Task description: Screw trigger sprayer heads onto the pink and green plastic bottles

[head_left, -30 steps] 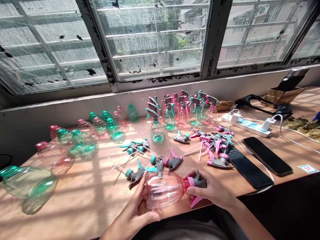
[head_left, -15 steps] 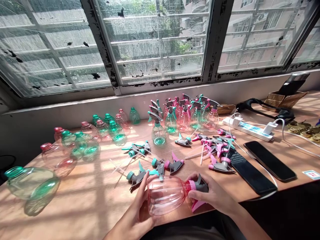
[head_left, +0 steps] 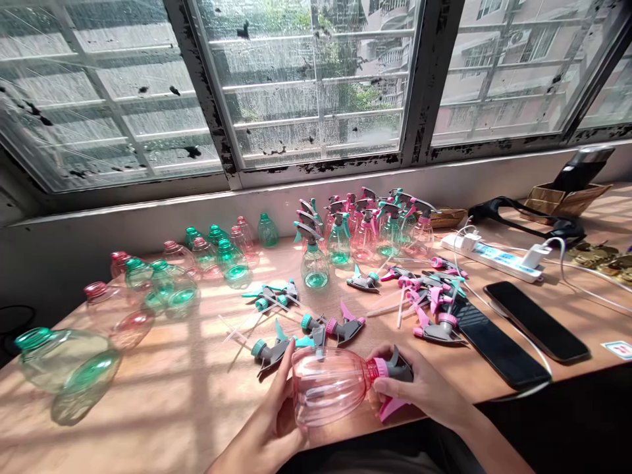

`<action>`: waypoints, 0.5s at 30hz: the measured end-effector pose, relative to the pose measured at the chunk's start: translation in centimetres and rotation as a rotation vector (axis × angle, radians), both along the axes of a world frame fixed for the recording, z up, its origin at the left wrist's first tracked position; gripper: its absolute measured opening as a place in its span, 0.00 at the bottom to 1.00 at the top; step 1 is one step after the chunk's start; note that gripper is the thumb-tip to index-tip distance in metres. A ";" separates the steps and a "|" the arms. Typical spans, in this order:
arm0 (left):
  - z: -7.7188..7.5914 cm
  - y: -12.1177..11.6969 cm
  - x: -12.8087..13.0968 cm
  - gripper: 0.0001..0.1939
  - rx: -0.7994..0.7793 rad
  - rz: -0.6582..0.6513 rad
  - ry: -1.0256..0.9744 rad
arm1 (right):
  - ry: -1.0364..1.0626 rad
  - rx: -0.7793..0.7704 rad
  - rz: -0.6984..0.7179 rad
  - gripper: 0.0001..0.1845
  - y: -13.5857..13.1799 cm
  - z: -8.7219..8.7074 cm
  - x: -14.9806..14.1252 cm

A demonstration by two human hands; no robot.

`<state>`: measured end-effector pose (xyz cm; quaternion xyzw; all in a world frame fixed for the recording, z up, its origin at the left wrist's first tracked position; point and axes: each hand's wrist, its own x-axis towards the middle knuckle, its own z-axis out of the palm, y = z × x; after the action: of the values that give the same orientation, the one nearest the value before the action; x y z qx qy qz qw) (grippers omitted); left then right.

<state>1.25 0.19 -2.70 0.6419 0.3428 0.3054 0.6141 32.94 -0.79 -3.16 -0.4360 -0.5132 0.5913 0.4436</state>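
Note:
A clear pink spray bottle [head_left: 330, 387] lies sideways between my hands at the table's front edge, its base to the left. My left hand [head_left: 276, 415] is closed around the base end. At the neck, my right hand [head_left: 419, 385] grips the pink collar and grey spray head [head_left: 401, 368], whose pink trigger points down toward me. Just beyond the bottle lie loose spray heads, among them a grey one with a pink collar [head_left: 345, 327] and one with a teal collar [head_left: 270, 352]. The fingers under the bottle are partly hidden.
Headless green and pink bottles [head_left: 180, 289] stand at the left. Bottles with heads fitted [head_left: 315, 263] cluster by the window. More loose heads [head_left: 427, 293] are piled right of centre, near two phones [head_left: 536, 321], a white power strip [head_left: 494, 255] with cables and a black strap [head_left: 523, 217].
Both hands keep the same hold on the pink spray bottle, with hardly any movement. The whole view has shifted slightly.

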 end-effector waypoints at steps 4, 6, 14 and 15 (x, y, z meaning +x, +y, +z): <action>0.9 -0.2 -0.1 0.54 -0.031 0.013 0.079 | 0.015 -0.015 -0.001 0.25 -0.1 0.3 -0.1; 1.4 -0.3 -0.2 0.50 0.002 0.015 0.123 | 0.004 -0.007 -0.019 0.25 -0.1 0.3 -0.1; 0.4 -0.1 -0.3 0.46 0.061 -0.009 0.088 | 0.021 -0.012 -0.010 0.27 -0.1 0.1 -0.1; 0.3 -0.1 -0.3 0.47 0.038 -0.009 0.082 | 0.025 -0.009 -0.005 0.26 -0.1 0.2 -0.1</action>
<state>0.94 0.08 -2.37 0.6669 0.3591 0.2824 0.5887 32.82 -0.87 -2.98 -0.4319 -0.5040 0.5978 0.4495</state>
